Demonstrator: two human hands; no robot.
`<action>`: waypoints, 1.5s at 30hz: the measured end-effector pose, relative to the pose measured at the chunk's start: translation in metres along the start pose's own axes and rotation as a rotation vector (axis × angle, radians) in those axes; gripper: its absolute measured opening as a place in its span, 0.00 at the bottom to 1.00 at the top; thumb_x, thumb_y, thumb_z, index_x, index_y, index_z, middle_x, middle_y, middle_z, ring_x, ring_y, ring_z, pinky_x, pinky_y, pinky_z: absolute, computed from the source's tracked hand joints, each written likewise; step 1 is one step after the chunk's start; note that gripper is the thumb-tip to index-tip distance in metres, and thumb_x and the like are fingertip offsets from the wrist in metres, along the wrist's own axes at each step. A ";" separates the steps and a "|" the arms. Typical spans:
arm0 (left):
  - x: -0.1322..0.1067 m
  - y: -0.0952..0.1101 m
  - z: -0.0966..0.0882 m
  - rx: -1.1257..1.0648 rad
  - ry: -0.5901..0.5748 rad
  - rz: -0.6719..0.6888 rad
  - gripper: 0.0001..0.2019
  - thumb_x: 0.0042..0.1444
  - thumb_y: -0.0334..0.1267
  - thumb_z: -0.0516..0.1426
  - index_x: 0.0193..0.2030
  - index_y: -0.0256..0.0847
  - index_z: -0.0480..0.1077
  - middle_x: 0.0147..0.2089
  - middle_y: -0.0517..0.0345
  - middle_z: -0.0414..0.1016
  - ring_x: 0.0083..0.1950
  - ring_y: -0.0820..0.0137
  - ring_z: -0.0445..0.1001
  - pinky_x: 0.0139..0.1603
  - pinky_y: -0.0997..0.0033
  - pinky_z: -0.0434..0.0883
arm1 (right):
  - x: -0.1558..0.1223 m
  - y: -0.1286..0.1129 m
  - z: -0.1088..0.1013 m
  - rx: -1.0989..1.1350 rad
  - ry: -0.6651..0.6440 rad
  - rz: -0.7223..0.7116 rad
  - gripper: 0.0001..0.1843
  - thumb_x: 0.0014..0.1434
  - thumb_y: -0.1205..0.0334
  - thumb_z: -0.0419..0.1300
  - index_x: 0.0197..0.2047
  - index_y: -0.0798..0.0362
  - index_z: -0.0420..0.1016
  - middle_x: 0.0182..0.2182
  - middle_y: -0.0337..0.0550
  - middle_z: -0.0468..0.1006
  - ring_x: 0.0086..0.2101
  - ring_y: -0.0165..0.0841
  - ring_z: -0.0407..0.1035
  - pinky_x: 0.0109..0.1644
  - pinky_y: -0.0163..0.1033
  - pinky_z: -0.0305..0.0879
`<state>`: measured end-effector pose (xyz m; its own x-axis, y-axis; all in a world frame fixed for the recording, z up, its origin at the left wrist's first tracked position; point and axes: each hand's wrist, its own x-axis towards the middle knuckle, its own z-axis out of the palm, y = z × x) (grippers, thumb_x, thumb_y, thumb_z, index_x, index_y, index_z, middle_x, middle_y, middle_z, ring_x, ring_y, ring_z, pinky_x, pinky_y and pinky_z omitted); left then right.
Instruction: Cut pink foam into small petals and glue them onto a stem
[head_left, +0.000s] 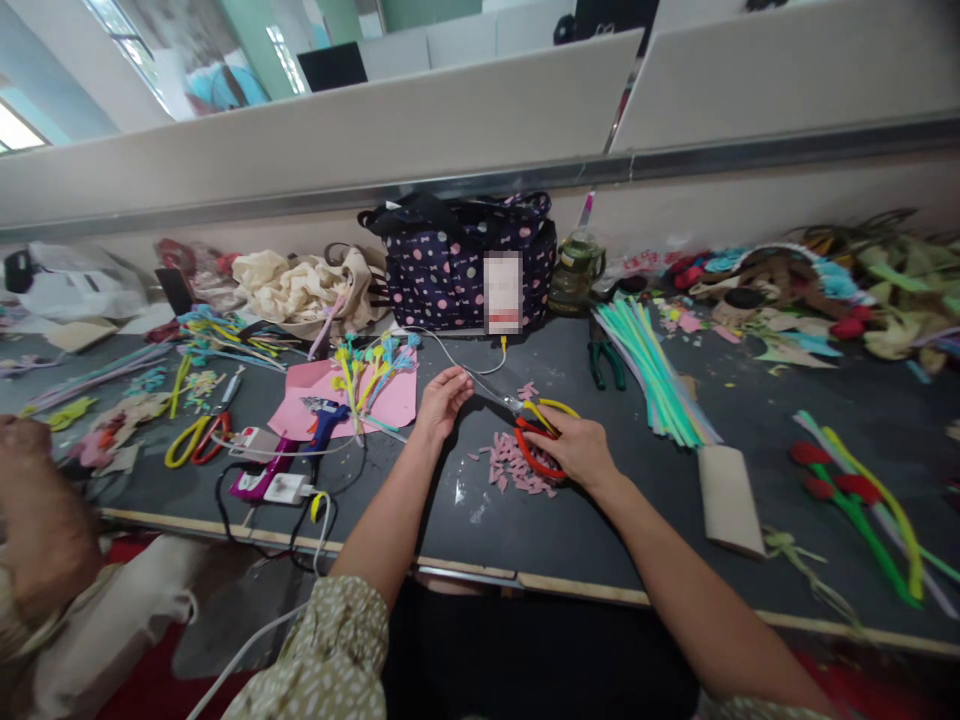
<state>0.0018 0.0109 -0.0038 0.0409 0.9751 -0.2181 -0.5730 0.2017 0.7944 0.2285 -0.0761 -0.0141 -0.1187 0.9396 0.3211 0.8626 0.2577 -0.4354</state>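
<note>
My right hand [574, 447] is closed round the red and yellow handles of a pair of scissors [525, 412], whose blades point up and left. My left hand [442, 398] hovers just left of the blade tips, fingers curled loosely together; whether it pinches anything is unclear. Between and below the hands lies a heap of small pink cut pieces [514, 465] on the dark table [600, 540]. A pink sheet [390, 400] with yellow and blue stem flowers [371, 370] lies left of my left hand.
A dotted dark bag [457, 260] stands at the back. Green pipe cleaners [652, 370], green pliers [604, 362], a cardboard tube [727, 500], red flowers [847, 495] lie right. A blue glue gun [326, 420], second scissors [196, 438] and cables lie left. Another person's arm [37, 520] is far left.
</note>
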 end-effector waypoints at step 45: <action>-0.014 -0.030 0.023 1.274 -0.735 0.806 0.32 0.43 0.19 0.52 0.55 0.48 0.71 0.55 0.50 0.73 0.48 0.60 0.68 0.50 0.60 0.64 | 0.012 0.017 -0.013 0.564 0.200 0.387 0.27 0.50 0.45 0.62 0.48 0.54 0.74 0.34 0.46 0.82 0.33 0.39 0.75 0.35 0.40 0.68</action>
<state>0.0369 -0.0070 -0.0115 0.6462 0.6186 0.4468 0.3318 -0.7551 0.5655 0.2475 -0.0634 -0.0068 0.2838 0.9419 0.1796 0.4322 0.0416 -0.9008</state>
